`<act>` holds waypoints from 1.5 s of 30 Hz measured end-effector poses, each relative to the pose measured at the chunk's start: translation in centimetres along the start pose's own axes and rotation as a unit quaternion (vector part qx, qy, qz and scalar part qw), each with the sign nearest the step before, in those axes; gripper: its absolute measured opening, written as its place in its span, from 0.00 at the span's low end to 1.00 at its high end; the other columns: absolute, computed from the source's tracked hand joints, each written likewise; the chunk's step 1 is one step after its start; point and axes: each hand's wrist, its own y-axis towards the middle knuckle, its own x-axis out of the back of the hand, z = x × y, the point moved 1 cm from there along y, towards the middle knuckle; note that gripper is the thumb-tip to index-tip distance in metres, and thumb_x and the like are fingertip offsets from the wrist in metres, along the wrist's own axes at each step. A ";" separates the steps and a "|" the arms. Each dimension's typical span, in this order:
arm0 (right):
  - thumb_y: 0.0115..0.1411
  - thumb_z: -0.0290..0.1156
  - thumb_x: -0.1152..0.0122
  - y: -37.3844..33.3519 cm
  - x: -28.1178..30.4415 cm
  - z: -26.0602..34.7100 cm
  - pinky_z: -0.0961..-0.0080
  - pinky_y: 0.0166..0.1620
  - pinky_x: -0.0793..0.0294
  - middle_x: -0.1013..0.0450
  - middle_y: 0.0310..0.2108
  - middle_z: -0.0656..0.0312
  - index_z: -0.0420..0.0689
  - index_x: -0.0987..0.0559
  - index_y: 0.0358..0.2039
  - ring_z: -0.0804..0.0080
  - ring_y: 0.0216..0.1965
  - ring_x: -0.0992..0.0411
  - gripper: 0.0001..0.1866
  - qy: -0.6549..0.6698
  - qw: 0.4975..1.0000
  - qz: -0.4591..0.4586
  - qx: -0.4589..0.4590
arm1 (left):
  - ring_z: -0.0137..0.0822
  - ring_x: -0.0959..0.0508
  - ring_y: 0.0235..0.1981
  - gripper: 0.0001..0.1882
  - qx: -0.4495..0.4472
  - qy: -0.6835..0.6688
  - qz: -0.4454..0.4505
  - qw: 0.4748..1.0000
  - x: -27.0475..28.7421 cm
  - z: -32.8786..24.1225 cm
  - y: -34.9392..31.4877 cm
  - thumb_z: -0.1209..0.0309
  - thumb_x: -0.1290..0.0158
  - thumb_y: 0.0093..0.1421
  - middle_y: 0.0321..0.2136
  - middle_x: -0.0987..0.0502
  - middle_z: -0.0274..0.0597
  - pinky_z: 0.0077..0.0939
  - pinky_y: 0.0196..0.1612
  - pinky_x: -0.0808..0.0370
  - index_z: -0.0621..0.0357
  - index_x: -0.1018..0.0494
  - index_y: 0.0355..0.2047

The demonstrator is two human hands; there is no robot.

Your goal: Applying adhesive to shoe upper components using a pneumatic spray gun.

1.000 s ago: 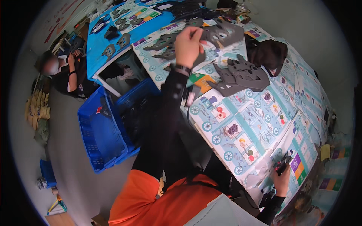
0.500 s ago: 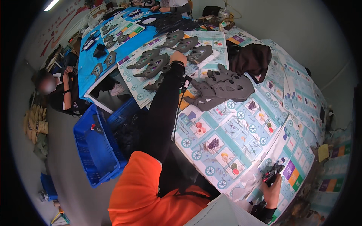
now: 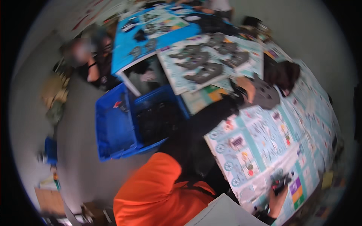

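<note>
My left hand (image 3: 246, 89) is at the left side of a stack of dark grey curved pieces with cut-out holes (image 3: 266, 94). Motion smears its fingers, so whether they grip a piece is unclear. Several similar grey pieces (image 3: 207, 72) lie spread on a printed board (image 3: 177, 81) beyond that hand. Low on the right, my right hand (image 3: 277, 201) is closed around a small black object with a red part (image 3: 279, 184), too blurred to name. It rests close to the table's near edge.
Blue plastic crates (image 3: 113, 132) stand left of my arm; one holds dark pieces. A dark brown cloth bag (image 3: 284, 75) lies behind the stack. A blue-covered table (image 3: 124, 52) with more pieces is farther off. A person (image 3: 100, 67) sits at the left, others work at the far end.
My left hand has gone from the pieces spread on the board to the stack at the right. The whole view has turned left. The right hand still holds the black object.
</note>
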 end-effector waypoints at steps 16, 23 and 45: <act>0.56 0.53 0.32 0.5 1.1 -1.8 0.58 0.59 0.30 0.25 0.53 0.47 0.32 0.29 0.55 0.54 0.56 0.28 0.39 -0.104 0.987 0.106 -0.059 | 0.28 0.20 0.16 0.09 -0.010 -0.744 -0.008 0.668 7.1 -2.9 -15.2 0.69 0.49 0.66 0.20 0.21 0.40 0.23 0.16 0.31 0.64 0.27 0.35; 0.56 0.24 0.40 0.8 1.2 -3.1 0.64 0.52 0.30 0.30 0.46 0.46 0.31 0.34 0.58 0.53 0.46 0.29 0.29 -0.214 0.977 0.005 -0.003 | 0.46 0.20 0.26 0.09 -0.021 -0.449 -0.043 0.892 2.2 -7.6 -26.1 0.67 0.43 0.59 0.26 0.21 0.48 0.40 0.34 0.25 0.59 0.26 0.36; 0.44 0.11 0.49 1.0 -3.5 18.1 0.82 0.28 0.27 0.23 0.32 0.59 0.34 0.24 0.44 0.72 0.38 0.25 0.23 0.269 0.883 0.298 -0.243 | 0.37 0.28 0.28 0.06 -0.126 -0.424 -0.114 0.890 -1.2 -7.6 -26.8 0.75 0.40 0.55 0.26 0.23 0.31 0.33 0.38 0.38 0.53 0.26 0.31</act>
